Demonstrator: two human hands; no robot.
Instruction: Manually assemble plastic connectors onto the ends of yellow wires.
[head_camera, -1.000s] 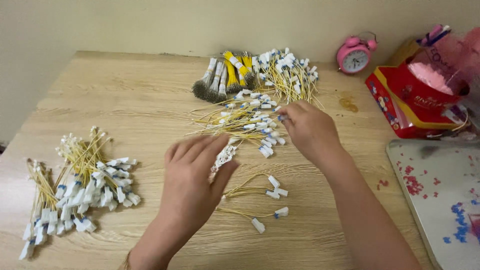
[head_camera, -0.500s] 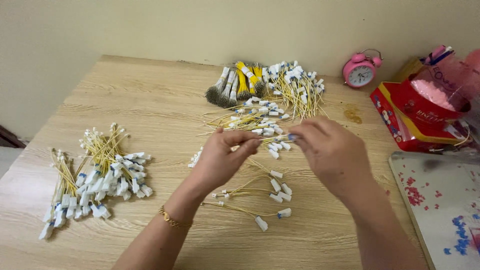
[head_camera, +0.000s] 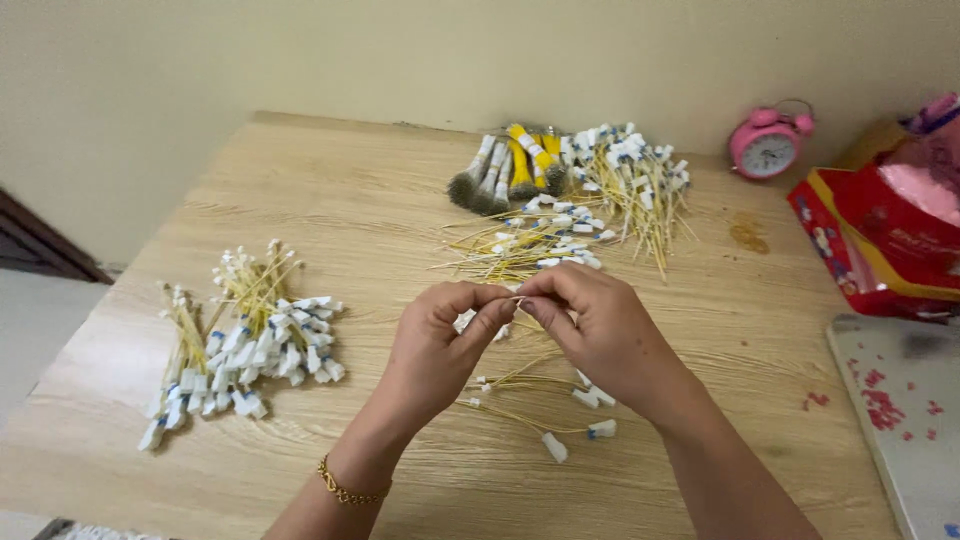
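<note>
My left hand (head_camera: 440, 345) and my right hand (head_camera: 598, 330) meet above the middle of the wooden table (head_camera: 360, 210), fingertips pinched together on a thin yellow wire with a white tag end (head_camera: 518, 298). More white tag ends hang under my left palm. Just below the hands lie a few loose yellow wires with white tags (head_camera: 540, 400). A gold bracelet (head_camera: 345, 488) is on my left wrist.
A sorted heap of tagged wires (head_camera: 245, 335) lies at the left. Loose wires (head_camera: 530, 245) and a larger heap (head_camera: 630, 175) sit behind the hands, next to grey and yellow bundles (head_camera: 505, 175). A pink alarm clock (head_camera: 765, 145), a red box (head_camera: 880, 250) and a patterned sheet (head_camera: 905, 410) stand at the right.
My right hand has come back from the far wire pile toward the left hand. Both hands now pinch one wire together between them. The camera view shifted slightly.
</note>
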